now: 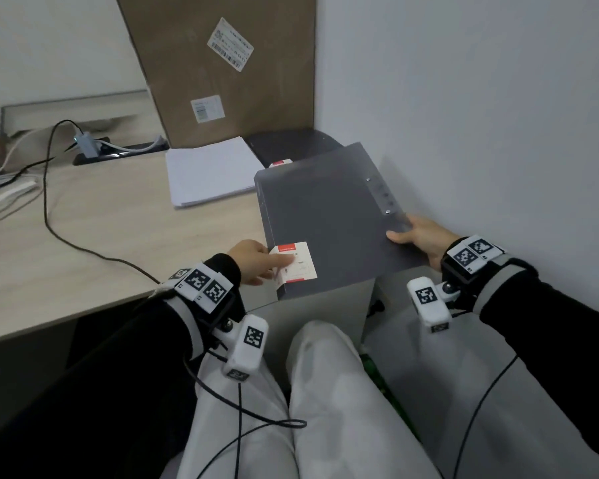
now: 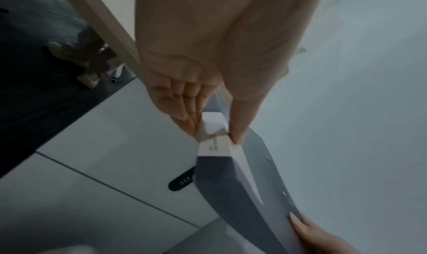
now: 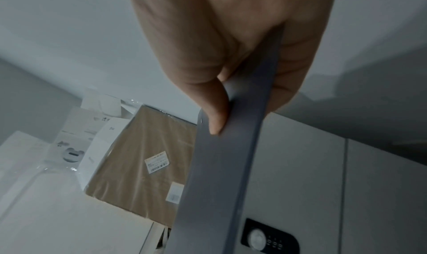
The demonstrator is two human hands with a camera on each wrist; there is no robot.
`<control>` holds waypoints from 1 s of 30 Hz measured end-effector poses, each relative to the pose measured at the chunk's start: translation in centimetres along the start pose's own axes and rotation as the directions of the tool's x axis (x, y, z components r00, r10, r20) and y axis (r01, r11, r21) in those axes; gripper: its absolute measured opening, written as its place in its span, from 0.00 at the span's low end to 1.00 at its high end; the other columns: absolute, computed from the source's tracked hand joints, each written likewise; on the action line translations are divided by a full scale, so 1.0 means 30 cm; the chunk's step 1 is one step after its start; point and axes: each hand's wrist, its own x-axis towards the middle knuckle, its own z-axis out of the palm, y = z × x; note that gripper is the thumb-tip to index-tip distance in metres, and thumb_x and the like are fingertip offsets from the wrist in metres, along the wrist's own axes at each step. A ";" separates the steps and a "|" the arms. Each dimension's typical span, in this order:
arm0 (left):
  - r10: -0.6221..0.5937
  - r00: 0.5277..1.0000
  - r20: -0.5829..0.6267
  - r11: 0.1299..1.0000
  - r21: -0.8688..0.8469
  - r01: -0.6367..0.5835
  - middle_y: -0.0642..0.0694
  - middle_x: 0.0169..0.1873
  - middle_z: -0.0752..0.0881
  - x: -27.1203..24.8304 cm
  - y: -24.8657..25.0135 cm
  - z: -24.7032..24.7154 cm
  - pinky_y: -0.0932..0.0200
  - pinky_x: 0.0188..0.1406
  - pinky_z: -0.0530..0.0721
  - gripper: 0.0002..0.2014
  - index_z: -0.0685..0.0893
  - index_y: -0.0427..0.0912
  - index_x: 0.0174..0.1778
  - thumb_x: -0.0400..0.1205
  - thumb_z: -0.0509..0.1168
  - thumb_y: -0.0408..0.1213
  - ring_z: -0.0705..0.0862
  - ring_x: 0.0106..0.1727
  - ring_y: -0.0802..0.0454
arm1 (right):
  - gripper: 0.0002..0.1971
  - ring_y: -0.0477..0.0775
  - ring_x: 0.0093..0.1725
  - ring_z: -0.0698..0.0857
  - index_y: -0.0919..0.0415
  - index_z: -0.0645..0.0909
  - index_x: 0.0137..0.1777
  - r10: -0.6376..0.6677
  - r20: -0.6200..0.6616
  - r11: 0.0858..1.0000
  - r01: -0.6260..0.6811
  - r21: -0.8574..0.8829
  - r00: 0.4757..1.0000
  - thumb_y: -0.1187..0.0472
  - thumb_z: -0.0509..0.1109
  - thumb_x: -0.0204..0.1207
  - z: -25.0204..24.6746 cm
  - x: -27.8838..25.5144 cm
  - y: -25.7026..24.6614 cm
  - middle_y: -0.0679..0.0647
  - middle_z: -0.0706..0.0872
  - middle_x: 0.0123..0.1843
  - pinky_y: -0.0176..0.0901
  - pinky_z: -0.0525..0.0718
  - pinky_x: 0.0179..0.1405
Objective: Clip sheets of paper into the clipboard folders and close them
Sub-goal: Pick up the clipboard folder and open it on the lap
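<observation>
- Clipboard folder (image 1: 329,216), grey and closed, held in the air over the near right corner of the desk (image 1: 83,236) and partly beyond its edge, above the person's lap; its broad face is turned up and tilted slightly.
- Long axis runs from the near-left corner, by the white and red label (image 1: 296,262), away to the far right, toward the wall (image 1: 481,115); the edge bearing a row of small rivets faces the wall.
- Left hand (image 1: 256,262) pinches the near-left corner at the label: in the left wrist view the thumb lies on top and the fingers (image 2: 184,110) below.
- Right hand (image 1: 419,238) grips the near-right edge, thumb (image 3: 213,111) on the upper face and fingers curled beneath.
- The folder thus spans between the two hands, one at each near corner.
- Paper stack (image 1: 211,171), white, lies flat on the desk beyond the folder's far-left corner, apart from both hands.
- Dark folders (image 1: 287,146) lie behind the held one, beside the paper stack.
- Cardboard box (image 1: 222,67) leans upright at the back.
</observation>
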 end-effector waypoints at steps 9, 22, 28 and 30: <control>0.256 0.951 -0.172 0.924 0.333 -0.188 0.41 0.71 0.72 0.002 0.059 0.050 0.54 0.68 0.73 0.31 0.73 0.41 0.72 0.73 0.70 0.44 0.74 0.71 0.43 | 0.14 0.60 0.53 0.86 0.65 0.82 0.62 0.068 -0.083 0.987 -0.080 -0.142 0.994 0.68 0.69 0.76 -0.001 -0.054 -0.001 0.59 0.88 0.54 0.54 0.80 0.68; 0.271 0.963 0.000 0.949 0.165 -0.267 0.44 0.70 0.77 -0.030 0.113 0.053 0.51 0.75 0.71 0.27 0.74 0.41 0.73 0.77 0.69 0.35 0.76 0.71 0.44 | 0.23 0.61 0.65 0.83 0.55 0.76 0.72 -0.104 0.109 0.940 0.133 -0.315 0.989 0.69 0.66 0.77 -0.053 -0.096 -0.197 0.60 0.84 0.68 0.57 0.77 0.71; 0.271 0.962 0.005 0.962 0.009 -0.271 0.50 0.59 0.80 -0.042 0.130 0.061 0.55 0.70 0.74 0.24 0.74 0.43 0.73 0.79 0.67 0.35 0.80 0.62 0.49 | 0.18 0.52 0.46 0.89 0.55 0.80 0.60 -0.188 0.159 0.962 0.214 -0.168 0.969 0.75 0.59 0.79 -0.010 -0.148 -0.323 0.52 0.89 0.49 0.44 0.86 0.51; 0.245 0.969 0.013 0.960 -0.147 -0.240 0.49 0.63 0.81 -0.045 0.128 0.058 0.55 0.70 0.75 0.25 0.73 0.43 0.74 0.80 0.67 0.39 0.80 0.63 0.50 | 0.14 0.51 0.43 0.89 0.56 0.81 0.51 -0.208 0.227 0.972 0.175 0.154 0.951 0.72 0.56 0.80 0.013 -0.181 -0.359 0.51 0.88 0.45 0.44 0.88 0.48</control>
